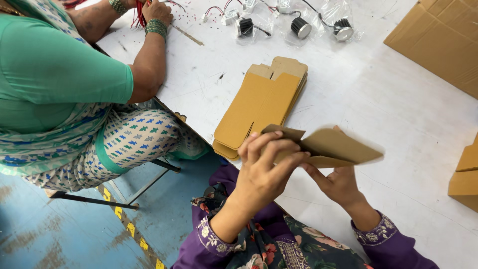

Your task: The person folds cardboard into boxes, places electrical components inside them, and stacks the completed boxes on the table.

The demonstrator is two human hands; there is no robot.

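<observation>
Both hands hold one flat brown cardboard box blank [328, 147] in the air above the near edge of the white tabletop [398, 99]. The left hand [264, 169] has its grip clamped on the blank's left end, fingers curled over a folded flap. The right hand [338, 182] supports it from beneath, grip clamped on its lower edge. Just beyond, a stack of flat blanks [261, 102] lies near the tabletop's left edge. Bagged round black parts [298, 26] with wires sit along the far edge. A co-worker's hand [157, 12] works red wires [140, 15] at the far left corner. Larger cartons [438, 40] rest at the right.
</observation>
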